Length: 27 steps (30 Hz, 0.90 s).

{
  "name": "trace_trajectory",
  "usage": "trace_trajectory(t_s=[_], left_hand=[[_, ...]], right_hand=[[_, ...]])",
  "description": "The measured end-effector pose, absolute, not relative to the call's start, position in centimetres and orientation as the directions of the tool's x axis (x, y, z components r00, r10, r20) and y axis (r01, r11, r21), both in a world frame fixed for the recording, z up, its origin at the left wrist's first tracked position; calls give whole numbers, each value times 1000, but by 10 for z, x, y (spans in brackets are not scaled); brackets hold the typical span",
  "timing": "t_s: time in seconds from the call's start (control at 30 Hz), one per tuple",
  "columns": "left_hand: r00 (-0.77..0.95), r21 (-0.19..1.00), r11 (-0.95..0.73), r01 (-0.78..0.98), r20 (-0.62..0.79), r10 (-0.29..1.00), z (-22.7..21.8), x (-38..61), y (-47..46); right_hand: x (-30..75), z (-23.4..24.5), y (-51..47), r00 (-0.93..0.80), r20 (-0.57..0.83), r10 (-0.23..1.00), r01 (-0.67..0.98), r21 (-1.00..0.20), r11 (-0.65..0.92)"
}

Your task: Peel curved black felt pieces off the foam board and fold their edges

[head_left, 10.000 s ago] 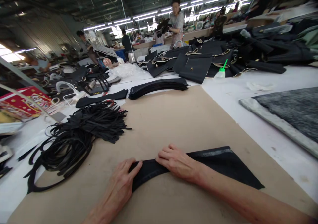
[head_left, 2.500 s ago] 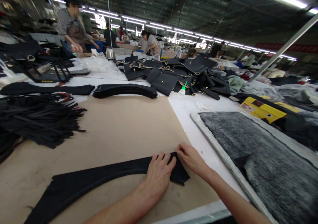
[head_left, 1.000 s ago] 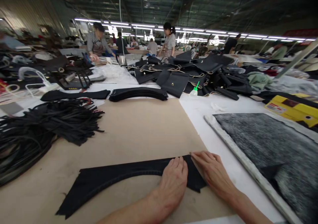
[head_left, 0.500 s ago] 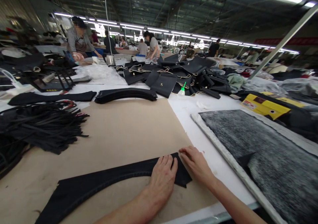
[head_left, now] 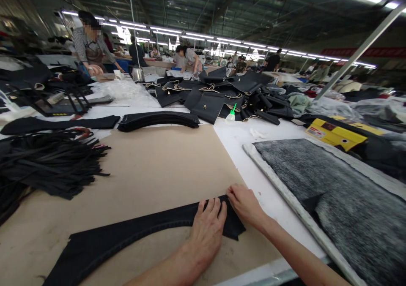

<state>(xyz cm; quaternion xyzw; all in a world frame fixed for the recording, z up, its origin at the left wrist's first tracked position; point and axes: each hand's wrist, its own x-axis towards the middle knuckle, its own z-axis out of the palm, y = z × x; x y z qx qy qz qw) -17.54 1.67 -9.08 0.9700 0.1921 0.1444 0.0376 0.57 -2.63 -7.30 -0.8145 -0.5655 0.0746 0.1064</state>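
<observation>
A long curved black leather piece (head_left: 127, 237) lies on the brown board (head_left: 158, 167) near me. My left hand (head_left: 207, 224) lies flat on its right end, fingers stretched out and pressing down. My right hand (head_left: 245, 203) sits just beside it at the piece's top right corner, fingers curled and touching the edge.
A pile of black strips (head_left: 50, 161) lies at the left. A stack of curved black pieces (head_left: 158, 119) sits at the board's far edge. A glue bottle with a green tip (head_left: 231, 115), folded black panels (head_left: 228, 93), a grey mat (head_left: 333, 189) and a yellow box (head_left: 336, 134) are to the right. Other people work at far tables.
My hands have stayed at the right end of the black piece. The right hand's fingers have curled in at the corner. The view has shifted slightly.
</observation>
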Motion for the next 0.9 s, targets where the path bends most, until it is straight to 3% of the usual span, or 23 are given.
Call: trace_trajectory(t_s=[0.37, 0.9], left_hand=[[891, 170, -914, 368, 219, 399, -89, -175, 18], [890, 97, -936, 338, 291, 352, -97, -173, 16]], right_hand=[[-8, -70, -25, 367, 21, 930, 922, -141, -361], [-10, -68, -27, 341, 63, 938, 939, -64, -338]])
